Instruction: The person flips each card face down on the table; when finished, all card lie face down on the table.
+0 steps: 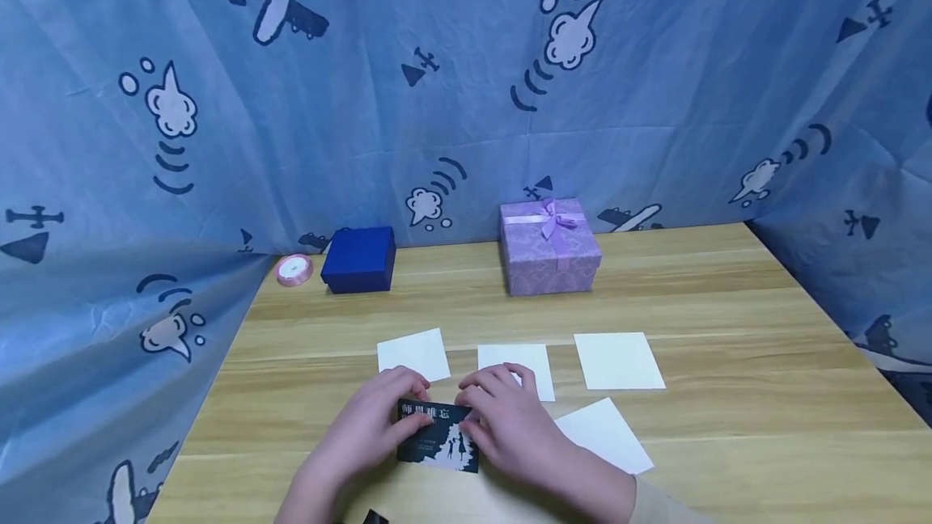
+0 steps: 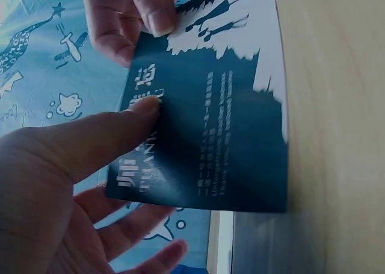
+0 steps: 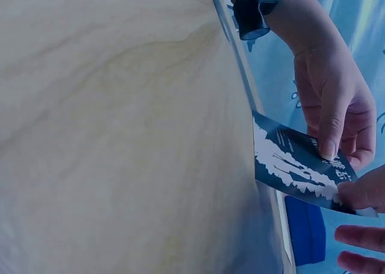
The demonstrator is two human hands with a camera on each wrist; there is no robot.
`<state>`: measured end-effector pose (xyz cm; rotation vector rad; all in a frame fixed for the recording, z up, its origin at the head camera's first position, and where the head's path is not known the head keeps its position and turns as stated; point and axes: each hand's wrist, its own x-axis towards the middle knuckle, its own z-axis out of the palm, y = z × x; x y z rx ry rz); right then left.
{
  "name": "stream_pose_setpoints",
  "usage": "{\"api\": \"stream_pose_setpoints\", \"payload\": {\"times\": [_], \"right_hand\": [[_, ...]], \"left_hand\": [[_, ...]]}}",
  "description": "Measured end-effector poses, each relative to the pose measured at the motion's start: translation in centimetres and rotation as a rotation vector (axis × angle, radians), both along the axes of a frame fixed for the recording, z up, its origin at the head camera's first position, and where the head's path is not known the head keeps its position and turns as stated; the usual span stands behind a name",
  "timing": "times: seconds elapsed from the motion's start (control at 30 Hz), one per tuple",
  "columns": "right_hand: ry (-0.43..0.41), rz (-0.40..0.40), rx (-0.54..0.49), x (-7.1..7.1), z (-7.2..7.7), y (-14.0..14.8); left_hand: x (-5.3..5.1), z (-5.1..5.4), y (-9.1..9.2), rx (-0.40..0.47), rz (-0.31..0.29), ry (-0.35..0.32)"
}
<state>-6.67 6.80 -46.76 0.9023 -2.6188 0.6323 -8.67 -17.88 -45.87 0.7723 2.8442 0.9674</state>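
Observation:
A dark greeting card (image 1: 425,450) with white lettering and a white patch of small silhouetted figures is between both hands near the table's front. My left hand (image 1: 371,427) pinches its left part, thumb on the printed face and fingers behind; the left wrist view shows this card (image 2: 186,141) close up. On the opposite side my right hand (image 1: 510,431) pinches the card's edge, its thumb (image 2: 157,15) also on the face. In the right wrist view the card (image 3: 295,156) is tilted and slightly bowed.
Several white square cards, such as one white card (image 1: 619,361), lie beyond and right of the hands. At the back stand a ribbon roll (image 1: 294,269), a blue box (image 1: 358,259) and a purple gift box (image 1: 551,253) with a bow. A patterned blue cloth (image 1: 466,87) hangs behind.

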Motion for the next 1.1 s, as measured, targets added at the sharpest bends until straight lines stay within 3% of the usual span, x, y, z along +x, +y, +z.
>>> {"api": "stream_pose_setpoints", "payload": {"times": [0.37, 0.67, 0.97, 1.1], "right_hand": [[0.087, 0.032, -0.102, -0.3, 0.4, 0.2], [0.151, 0.045, -0.182, -0.6, 0.4, 0.4], [0.179, 0.061, -0.217, -0.5, 0.4, 0.4], [0.165, 0.064, -0.219, -0.4, 0.4, 0.4]], "left_hand": [[0.2, 0.3, -0.2, 0.127, -0.078, 0.071], [0.1, 0.0, -0.6, 0.217, -0.140, 0.177], [0.2, 0.1, -1.0, 0.258, -0.161, 0.164], [0.1, 0.1, -1.1, 0.278, -0.180, 0.207]]}}
